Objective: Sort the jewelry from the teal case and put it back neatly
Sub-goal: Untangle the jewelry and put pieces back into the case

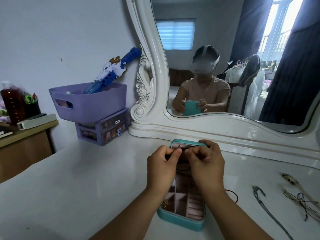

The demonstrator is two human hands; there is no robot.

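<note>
Case: open on the tabletop, under both hands.
Left hand: pinching a dark cord.
Right hand: pinching it too.
Tip: untangle slowly, above the compartments.

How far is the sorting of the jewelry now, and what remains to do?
It looks partly done. The teal case lies open, and a few small gold pieces sit in one compartment. In hand: the left hand and right hand pinch a dark cord over the case. Left: several cords and necklaces and a red cord lie on the dresser top, right of the case.
</note>
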